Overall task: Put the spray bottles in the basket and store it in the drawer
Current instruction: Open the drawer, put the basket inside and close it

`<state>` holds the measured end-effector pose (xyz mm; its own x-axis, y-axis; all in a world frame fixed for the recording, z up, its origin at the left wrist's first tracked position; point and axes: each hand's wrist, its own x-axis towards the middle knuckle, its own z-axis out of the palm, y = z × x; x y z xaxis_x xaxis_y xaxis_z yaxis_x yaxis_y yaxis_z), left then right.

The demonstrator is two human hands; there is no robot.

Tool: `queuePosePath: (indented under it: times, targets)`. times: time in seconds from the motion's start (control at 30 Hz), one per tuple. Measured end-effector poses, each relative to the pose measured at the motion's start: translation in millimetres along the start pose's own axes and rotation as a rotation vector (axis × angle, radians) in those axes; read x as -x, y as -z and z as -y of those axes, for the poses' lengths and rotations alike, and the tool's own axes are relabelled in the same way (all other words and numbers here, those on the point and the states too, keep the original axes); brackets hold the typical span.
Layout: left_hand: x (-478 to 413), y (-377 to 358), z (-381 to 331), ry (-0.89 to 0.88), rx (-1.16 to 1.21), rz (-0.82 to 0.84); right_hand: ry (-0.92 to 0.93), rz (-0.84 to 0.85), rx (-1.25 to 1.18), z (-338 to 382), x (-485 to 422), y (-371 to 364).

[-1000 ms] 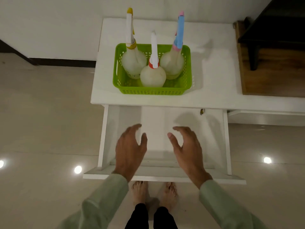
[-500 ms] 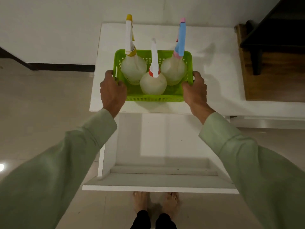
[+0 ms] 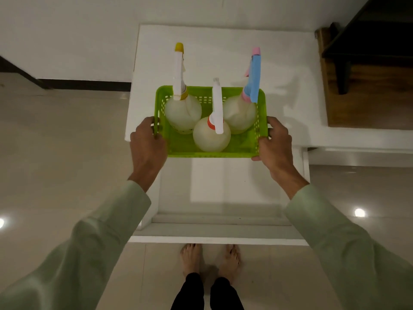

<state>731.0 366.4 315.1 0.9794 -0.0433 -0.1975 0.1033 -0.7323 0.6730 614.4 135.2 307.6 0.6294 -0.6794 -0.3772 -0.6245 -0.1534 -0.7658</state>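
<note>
A bright green plastic basket [image 3: 241, 148] holds three translucent spray bottles upright: one with a yellow-tipped nozzle [image 3: 182, 113] at the left, one with a red collar [image 3: 211, 137] in front, one with a blue and pink head [image 3: 240, 113] at the right. My left hand [image 3: 147, 146] grips the basket's left end and my right hand [image 3: 276, 144] grips its right end. The basket hangs over the front edge of the white cabinet top [image 3: 223, 52], partly above the open white drawer [image 3: 223, 193], whose inside is bare.
The drawer's front panel [image 3: 219, 239] juts toward my bare feet [image 3: 210, 258] on the pale tiled floor. A dark wooden stair [image 3: 368, 86] stands at the right of the cabinet. A white wall runs behind.
My hands rose from over the open drawer to the basket's ends and gripped it. The basket has come forward off the cabinet top toward the drawer.
</note>
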Motion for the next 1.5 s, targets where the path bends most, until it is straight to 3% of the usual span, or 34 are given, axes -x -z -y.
queuePosePath:
  times: [0.47, 1.1, 1.5]
  targets:
    - [108.8, -35.6, 78.5, 0.168, 0.081, 0.217, -0.042, -0.029, -0.01, -124.2, 94.1, 11.3]
    - [72.9, -170.5, 200.3, 0.46, 0.095, 0.319, -0.318, 0.041, 0.188, -232.4, 22.5, -65.1]
    - [77.5, -191.2, 212.4, 0.496, 0.021, 0.372, -0.376, 0.058, 0.233, -261.8, 14.8, -71.4]
